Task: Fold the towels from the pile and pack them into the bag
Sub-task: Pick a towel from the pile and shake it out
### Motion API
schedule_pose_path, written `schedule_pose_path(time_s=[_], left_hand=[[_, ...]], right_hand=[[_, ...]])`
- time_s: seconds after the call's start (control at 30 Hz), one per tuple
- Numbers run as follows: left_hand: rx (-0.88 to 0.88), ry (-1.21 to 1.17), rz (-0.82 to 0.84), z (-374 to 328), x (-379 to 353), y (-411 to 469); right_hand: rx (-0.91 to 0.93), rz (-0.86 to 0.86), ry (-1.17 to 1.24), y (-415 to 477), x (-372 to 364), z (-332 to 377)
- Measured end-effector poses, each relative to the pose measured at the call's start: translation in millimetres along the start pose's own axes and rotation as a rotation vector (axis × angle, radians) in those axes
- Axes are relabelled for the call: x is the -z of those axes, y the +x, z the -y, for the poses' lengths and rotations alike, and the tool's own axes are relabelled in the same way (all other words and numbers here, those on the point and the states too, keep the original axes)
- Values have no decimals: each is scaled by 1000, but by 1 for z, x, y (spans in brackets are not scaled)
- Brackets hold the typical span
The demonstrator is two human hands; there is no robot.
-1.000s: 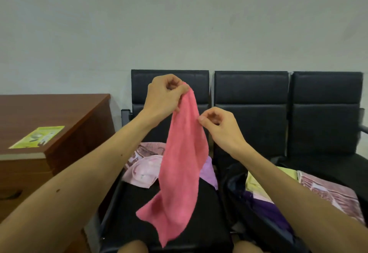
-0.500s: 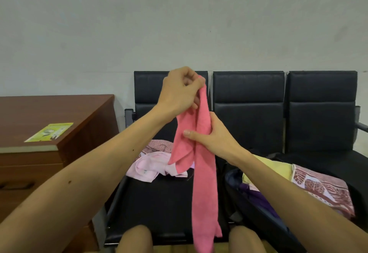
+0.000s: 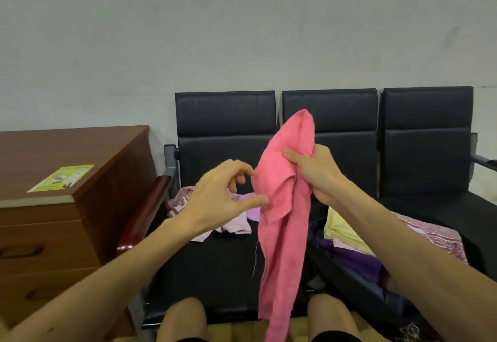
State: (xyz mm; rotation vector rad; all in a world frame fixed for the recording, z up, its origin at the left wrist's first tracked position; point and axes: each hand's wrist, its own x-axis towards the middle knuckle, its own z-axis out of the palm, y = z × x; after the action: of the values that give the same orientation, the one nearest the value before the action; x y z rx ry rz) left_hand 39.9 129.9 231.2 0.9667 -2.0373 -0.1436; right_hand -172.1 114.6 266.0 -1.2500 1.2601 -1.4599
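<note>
A pink towel point(image 3: 285, 220) hangs in front of me, draped over my right hand point(image 3: 314, 172), which grips it near the top with curled fingers. My left hand point(image 3: 223, 199) is beside the towel's left edge, fingers loosely spread; its thumb tip touches the cloth and holds nothing. The pile of towels point(image 3: 231, 215), pale pink, lilac and patterned, lies on the left black seat. The dark bag point(image 3: 347, 269) stands open on the middle seat with yellow point(image 3: 341, 228), purple and patterned folded towels inside.
A row of three black seats point(image 3: 226, 126) stands against a grey wall. A brown wooden cabinet point(image 3: 67, 196) with a yellow-green leaflet point(image 3: 61, 177) on top is at the left. My knees show at the bottom edge.
My left hand let go of the towel's top and dropped down to its left edge. My right hand rose and now carries the towel draped over it.
</note>
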Motion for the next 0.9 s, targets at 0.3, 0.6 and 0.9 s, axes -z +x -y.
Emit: schedule_pose_path(time_s=[0.3,0.6,0.9], left_hand=[[-213,297,-131,5,-23,-4],[-82,199,-258,0,-18,14],[14,-179,-123,-44,4,57]], right_hand=[[-122,-16,63,-2,-4,-6],[-136,11,-187,-4,8,-11],[251,403,-342,-27,-2,33]])
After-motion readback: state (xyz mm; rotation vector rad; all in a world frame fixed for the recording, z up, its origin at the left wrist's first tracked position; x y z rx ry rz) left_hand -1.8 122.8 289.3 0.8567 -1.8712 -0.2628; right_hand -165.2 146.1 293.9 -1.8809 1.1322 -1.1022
